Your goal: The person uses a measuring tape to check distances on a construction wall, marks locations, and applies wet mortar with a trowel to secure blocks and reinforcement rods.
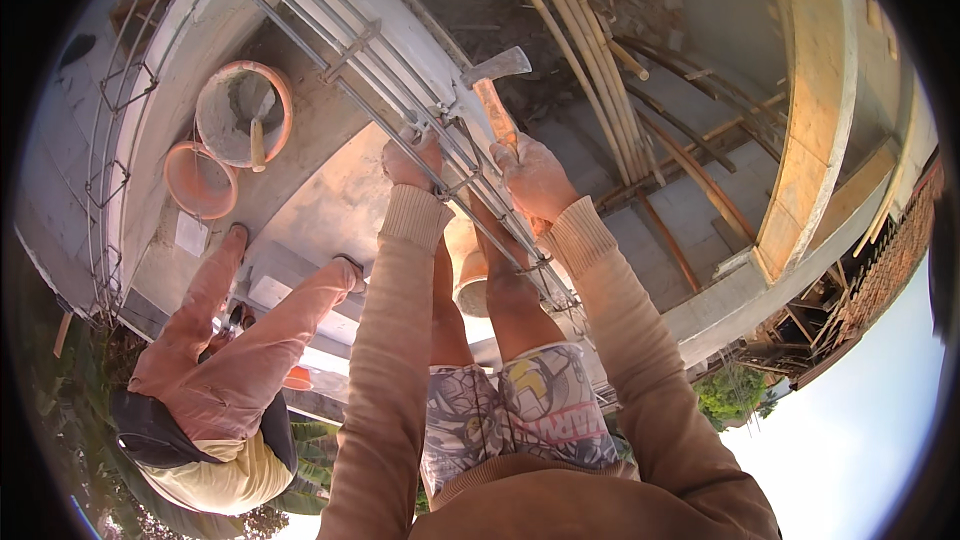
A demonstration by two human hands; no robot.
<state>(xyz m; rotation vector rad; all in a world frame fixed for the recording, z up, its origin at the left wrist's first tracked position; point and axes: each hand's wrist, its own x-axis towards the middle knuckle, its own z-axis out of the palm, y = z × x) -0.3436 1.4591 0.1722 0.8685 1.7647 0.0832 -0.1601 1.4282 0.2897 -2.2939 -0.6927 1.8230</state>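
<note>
- I am finding the right hand clamping the wooden-handled hammer just beside the rebar cage.
- I am seeing the left hand curling at the rebar cage; its grip is not showing.
- I am judging the hammer stiff, head-heavy, suiting a low handle hold.

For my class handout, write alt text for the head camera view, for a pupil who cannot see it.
A person's right hand grips a hammer with an orange-brown handle, while the left hand is closed at a steel rebar cage. To the left, a co-worker in reddish trousers is near an orange bucket of grey mortar-like mix.
</note>
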